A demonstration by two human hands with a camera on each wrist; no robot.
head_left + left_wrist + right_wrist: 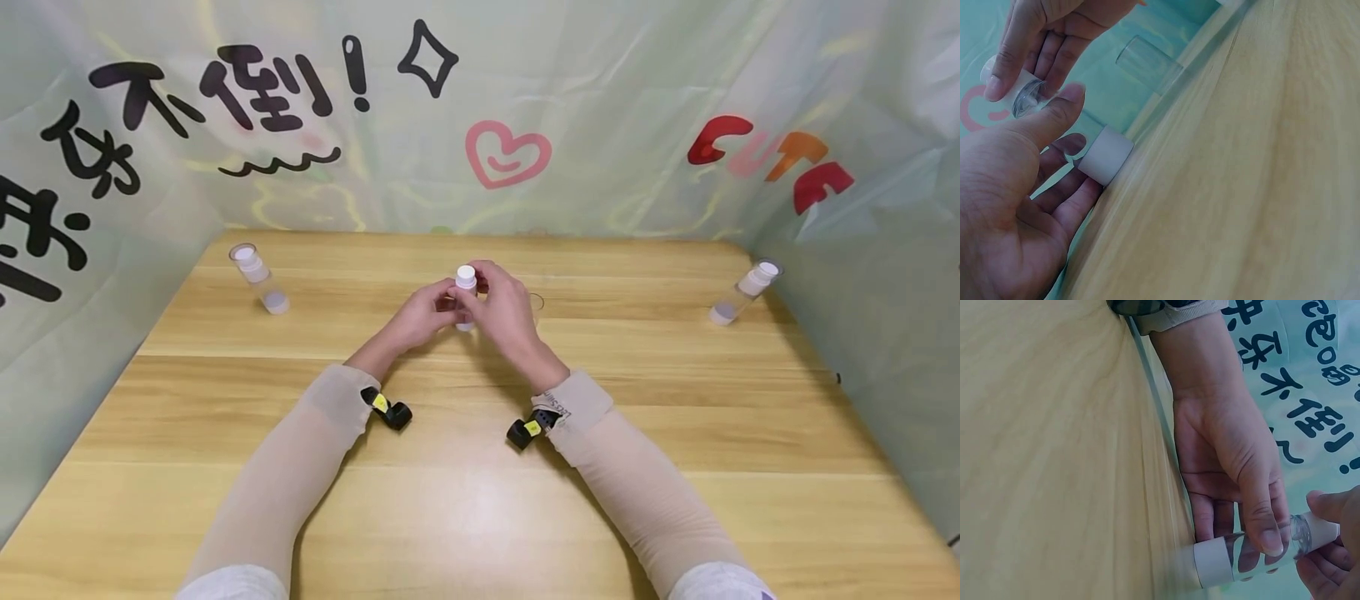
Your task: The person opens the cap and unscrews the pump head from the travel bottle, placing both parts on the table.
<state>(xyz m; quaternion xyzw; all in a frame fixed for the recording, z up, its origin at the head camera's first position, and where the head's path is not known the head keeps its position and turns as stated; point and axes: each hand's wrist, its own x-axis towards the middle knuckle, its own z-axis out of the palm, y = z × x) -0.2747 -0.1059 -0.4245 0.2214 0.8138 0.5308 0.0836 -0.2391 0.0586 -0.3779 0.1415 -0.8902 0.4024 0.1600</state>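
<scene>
A small clear bottle with a white base (1107,155) and a white top (466,276) stands upright at the middle of the table's far part. My left hand (422,317) grips its clear body (1257,553), thumb on one side and fingers on the other. From the right, my right hand (508,312) pinches the white top (1007,78) between thumb and fingers. A clear neck shows just under that top in both wrist views. Beyond the hands in the left wrist view, a clear empty cylinder (1147,65) stands on the table.
A similar bottle with a white top (260,279) is at the table's far left, and another (745,292) at the far right. The wooden table (472,500) meets a printed pale green sheet (600,108) behind and at both sides.
</scene>
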